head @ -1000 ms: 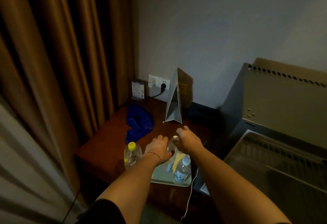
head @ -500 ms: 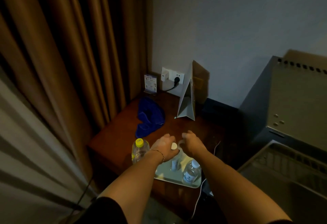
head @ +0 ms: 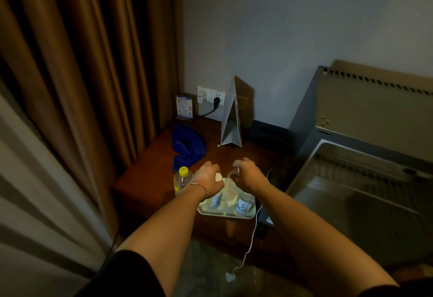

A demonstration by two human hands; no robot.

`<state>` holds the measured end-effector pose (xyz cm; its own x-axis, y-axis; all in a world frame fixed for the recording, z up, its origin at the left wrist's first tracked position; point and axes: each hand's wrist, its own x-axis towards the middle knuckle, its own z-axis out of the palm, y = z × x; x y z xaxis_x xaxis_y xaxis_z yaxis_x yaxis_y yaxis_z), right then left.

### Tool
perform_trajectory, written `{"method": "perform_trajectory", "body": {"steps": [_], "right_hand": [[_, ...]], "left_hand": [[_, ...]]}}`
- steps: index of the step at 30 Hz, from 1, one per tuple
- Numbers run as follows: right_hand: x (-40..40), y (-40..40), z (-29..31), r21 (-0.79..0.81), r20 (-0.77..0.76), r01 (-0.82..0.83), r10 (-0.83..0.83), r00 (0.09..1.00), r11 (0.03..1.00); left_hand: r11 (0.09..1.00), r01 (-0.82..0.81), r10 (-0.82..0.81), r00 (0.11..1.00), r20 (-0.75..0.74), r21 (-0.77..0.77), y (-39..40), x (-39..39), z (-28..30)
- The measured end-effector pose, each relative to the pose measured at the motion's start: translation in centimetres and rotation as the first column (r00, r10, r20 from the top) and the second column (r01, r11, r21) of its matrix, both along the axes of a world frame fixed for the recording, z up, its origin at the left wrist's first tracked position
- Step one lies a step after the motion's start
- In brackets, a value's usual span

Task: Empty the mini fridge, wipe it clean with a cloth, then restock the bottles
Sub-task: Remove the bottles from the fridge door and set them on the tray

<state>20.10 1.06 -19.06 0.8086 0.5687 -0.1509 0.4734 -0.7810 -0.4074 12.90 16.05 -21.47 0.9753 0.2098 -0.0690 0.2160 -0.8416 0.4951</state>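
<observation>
Clear bottle [head: 229,191] in my right hand [head: 246,174], gripped at the neck and held over the tray [head: 225,214]. Its mouth looks uncapped. My left hand [head: 207,177] pinches a white cap [head: 218,176] just beside it, so I judge I'm opening or closing the bottle, over the tray probably to catch drips. Two more small bottles stand on the tray, one with a blue-and-white label [head: 241,206], print too small to read. Yellow-capped bottle [head: 182,179] stands on the wooden table [head: 145,179], just left of the tray. Blue cloth [head: 187,146] lies bunched behind, handy for wiping. Mini fridge [head: 360,179] at right, door open, wire shelf showing. Tent card [head: 230,118] and leaflet stand [head: 184,107] near the wall socket [head: 212,98]; writing illegible.
</observation>
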Motion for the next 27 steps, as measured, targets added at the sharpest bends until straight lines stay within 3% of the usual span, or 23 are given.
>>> {"method": "perform_trajectory", "body": {"steps": [6,10,14,22,27], "right_hand": [[-5.2,-1.8,1.1,0.0,0.086,0.005,-0.005,0.996,1.0],[-8.4,-4.4,2.6,-0.029,0.047,-0.05,0.051,0.998,0.998],[-11.8,-9.2,3.6,0.079,0.106,-0.076,0.067,0.992,0.994],[-20.0,-20.2,3.5,0.098,0.11,-0.153,0.142,0.984,0.983],[-25.0,-26.7,2.9,0.078,0.085,-0.185,0.179,0.98,0.98]], "left_hand": [[1.0,-0.028,0.027,1.0,0.01,0.012,-1.2,-5.4,1.5],[0.998,-0.045,0.044,0.999,0.003,0.036,-3.8,-9.1,2.6],[0.995,-0.065,0.064,0.998,0.003,0.074,-8.5,-13.0,3.6],[0.987,-0.147,0.151,0.987,-0.059,0.068,-19.6,-22.1,4.3],[0.993,-0.111,0.114,0.991,-0.066,0.045,-26.2,-26.5,4.2]]}}
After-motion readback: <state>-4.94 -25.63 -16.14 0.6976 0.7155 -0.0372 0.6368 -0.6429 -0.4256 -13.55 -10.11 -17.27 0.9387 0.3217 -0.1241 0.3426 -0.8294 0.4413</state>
